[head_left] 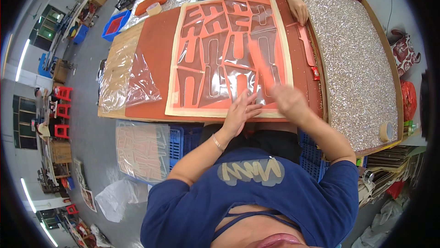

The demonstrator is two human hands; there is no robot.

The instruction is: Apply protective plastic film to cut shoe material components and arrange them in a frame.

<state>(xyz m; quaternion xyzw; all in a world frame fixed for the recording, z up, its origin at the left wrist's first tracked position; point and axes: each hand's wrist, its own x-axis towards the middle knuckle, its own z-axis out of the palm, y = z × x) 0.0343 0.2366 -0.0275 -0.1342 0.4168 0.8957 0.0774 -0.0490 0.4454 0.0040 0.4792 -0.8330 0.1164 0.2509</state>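
A cream sheet (176,71) with several reddish cut-out shapes under clear film lies on the red-brown table (153,50). My left hand (239,110) rests flat on the sheet's near edge, fingers spread. My right hand (288,101) is blurred just right of it, pulling a long pale-red strip (261,66) up off the sheet. Across the table another person's hand (299,8) presses the sheet's far right corner.
A tray of glittery silver material (353,60) fills the right side, with a tape roll (387,131) on its near corner. Crumpled clear plastic (123,80) lies at the table's left. A loose red strip (306,44) and blue crates (183,140) are nearby.
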